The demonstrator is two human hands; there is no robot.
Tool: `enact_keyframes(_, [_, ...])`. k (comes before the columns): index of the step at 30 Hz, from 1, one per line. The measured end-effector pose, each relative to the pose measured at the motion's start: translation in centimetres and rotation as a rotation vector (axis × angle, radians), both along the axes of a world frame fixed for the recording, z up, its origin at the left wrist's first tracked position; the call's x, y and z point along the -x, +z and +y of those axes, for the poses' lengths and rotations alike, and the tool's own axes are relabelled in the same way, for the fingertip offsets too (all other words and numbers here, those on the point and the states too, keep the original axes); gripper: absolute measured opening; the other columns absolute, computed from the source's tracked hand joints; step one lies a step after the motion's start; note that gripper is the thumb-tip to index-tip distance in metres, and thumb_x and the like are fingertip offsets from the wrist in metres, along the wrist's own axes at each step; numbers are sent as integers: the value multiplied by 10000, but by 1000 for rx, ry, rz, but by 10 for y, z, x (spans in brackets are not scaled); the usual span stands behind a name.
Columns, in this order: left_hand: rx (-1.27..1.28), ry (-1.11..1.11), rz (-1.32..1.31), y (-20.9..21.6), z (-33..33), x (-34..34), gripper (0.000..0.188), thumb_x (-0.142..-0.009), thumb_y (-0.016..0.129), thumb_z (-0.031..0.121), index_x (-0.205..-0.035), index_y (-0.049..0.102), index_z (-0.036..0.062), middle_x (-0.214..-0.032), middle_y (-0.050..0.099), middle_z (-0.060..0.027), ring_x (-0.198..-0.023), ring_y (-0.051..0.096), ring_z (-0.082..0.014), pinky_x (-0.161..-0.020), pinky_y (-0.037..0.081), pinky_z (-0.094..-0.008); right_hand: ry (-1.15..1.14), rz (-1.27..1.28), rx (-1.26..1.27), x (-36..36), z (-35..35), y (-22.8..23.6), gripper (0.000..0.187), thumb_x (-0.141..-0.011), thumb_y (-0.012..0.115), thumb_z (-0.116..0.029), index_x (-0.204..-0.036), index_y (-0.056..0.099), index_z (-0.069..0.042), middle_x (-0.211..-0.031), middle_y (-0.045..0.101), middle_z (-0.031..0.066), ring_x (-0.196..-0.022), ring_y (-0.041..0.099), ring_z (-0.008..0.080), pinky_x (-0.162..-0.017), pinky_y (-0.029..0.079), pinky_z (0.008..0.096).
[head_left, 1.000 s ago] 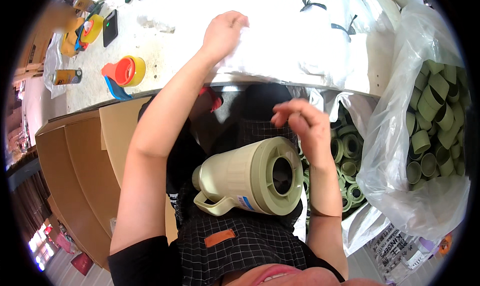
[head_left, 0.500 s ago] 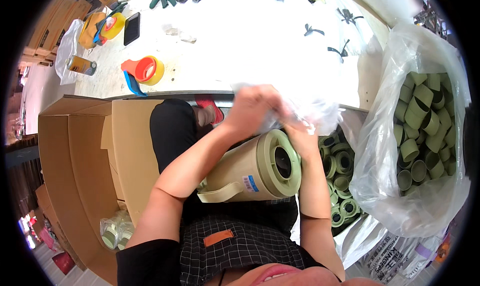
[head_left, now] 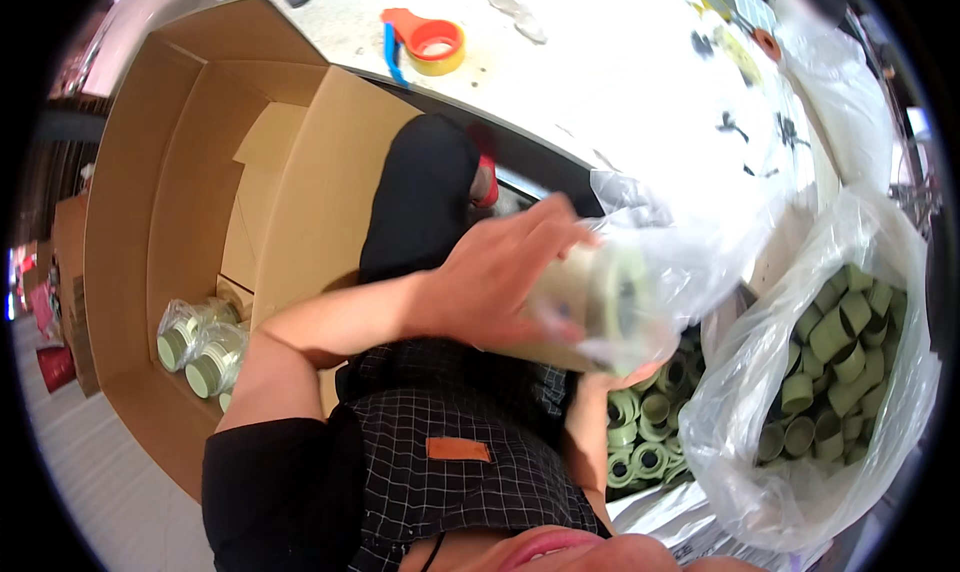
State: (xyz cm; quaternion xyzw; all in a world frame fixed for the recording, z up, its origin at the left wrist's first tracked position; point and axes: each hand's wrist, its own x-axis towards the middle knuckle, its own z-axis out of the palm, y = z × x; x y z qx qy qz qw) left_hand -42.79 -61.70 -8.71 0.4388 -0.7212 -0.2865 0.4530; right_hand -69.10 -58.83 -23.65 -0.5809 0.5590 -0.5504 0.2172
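A pale green and beige vacuum jug [head_left: 555,292] lies tilted across my lap, its lidded end pointing right. A clear plastic bag [head_left: 690,272] is drawn over that end and spreads toward the table. My left hand [head_left: 495,277] is wrapped over the jug's upper side, its fingers blurred by motion. Low on the jug's far end is my right hand [head_left: 625,374], closed at the bag's edge and partly hidden by the plastic and the jug. The jug's handle is out of sight.
At left stands an open cardboard box [head_left: 285,202] with several bagged jugs [head_left: 205,372] inside. A tape dispenser [head_left: 430,47] lies on the white table [head_left: 560,92]. On the right are a plastic sack [head_left: 730,452] of green tubes [head_left: 835,332] and several green lids [head_left: 650,412].
The bag, held crumpled above the jug before, now covers its lidded end. My left hand has come down onto the jug. The view has turned toward the box.
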Motion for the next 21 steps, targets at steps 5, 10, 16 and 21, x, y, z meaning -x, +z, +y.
enact_keyframes(5, [-69,146,17,-39,73,-41,602,-727,828,336,-1190,568,51,-921,564,-112,-780,604,-293,-664,503,-371,701,403,-203,-48,37,27,679,-939,675,-162,-1524,346,-65,-1481,427,121,-1339,447,258,-1104,385,399])
enact_keyframes(10, [201,370,-89,-89,108,-47,600,-708,820,307,-1181,578,29,-940,609,-151,-756,635,-314,-630,525,-393,910,533,-410,-55,34,20,575,-912,678,-84,-1434,444,-24,-1289,599,153,-1197,582,303,-1007,477,400])
enact_keyframes(16, [86,582,-156,-123,120,-57,601,-803,708,211,-1304,496,-44,-1129,604,-250,-989,620,-452,-848,513,-482,1144,-73,-756,-125,2,24,650,-814,761,-34,-1393,470,13,-1294,605,152,-1204,585,303,-1036,454,405])
enact_keyframes(21, [62,1008,374,-64,139,-169,617,-977,557,187,-1515,322,-3,-1371,568,-169,-1191,596,-289,-1004,478,-415,1511,-185,-551,-208,3,96,803,-760,827,-98,-1437,413,22,-1292,604,162,-1152,612,262,-1001,468,389])
